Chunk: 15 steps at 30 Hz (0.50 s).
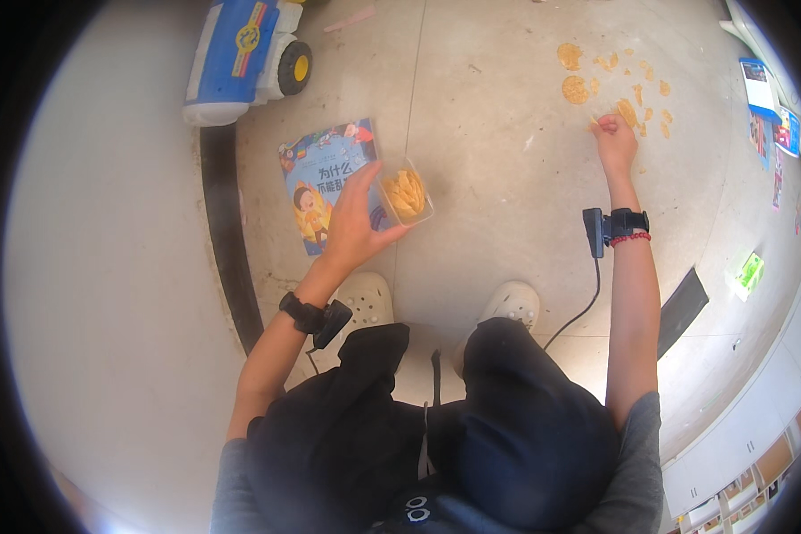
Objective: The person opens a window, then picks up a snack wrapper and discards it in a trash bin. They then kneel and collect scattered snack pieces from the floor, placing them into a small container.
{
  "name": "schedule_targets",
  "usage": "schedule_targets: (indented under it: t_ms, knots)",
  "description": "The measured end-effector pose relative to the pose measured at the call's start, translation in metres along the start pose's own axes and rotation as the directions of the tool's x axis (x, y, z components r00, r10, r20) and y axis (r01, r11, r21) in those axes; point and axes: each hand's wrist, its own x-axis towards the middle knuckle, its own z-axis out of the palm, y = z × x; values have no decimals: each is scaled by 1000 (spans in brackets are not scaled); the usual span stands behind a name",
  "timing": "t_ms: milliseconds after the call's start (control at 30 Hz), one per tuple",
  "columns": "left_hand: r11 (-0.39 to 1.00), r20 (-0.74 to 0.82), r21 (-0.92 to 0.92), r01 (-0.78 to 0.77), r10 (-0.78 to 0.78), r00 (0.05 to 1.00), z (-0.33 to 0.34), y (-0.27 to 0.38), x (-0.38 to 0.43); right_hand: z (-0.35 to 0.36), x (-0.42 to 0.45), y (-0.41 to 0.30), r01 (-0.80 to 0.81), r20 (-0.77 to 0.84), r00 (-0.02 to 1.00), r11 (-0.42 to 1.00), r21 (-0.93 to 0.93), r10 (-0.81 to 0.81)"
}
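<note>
My left hand (357,223) is closed around a clear plastic container (429,212), tilted and holding yellow chips (404,193). Beneath that hand a blue illustrated children's book (307,213) lies on the floor, partly covered. At the upper right my right hand (615,137) pinches a small piece of chip (593,123) between thumb and fingers. Just beyond its fingers, several broken chips (626,112) and round whole ones (575,89) are scattered on the floor.
A blue and white toy vehicle (233,60) stands at the upper left by a black strip (223,220). Pale clogs (367,300) are on my feet. A dark flat piece (684,310) and a green packet (749,274) lie at right, near white cabinets (727,454).
</note>
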Motion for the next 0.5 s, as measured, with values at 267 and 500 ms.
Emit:
schedule_targets:
  t_ms: [267, 500]
  knots:
    - [1000, 23, -3, -22, 22, 999, 4, -2, 3, -11, -6, 15, 33, 122, 992, 999, -30, -29]
    - [1000, 33, 10, -8, 7, 999, 3, -2, 5, -14, -2, 12, 58, 186, 982, 996, -72, -44]
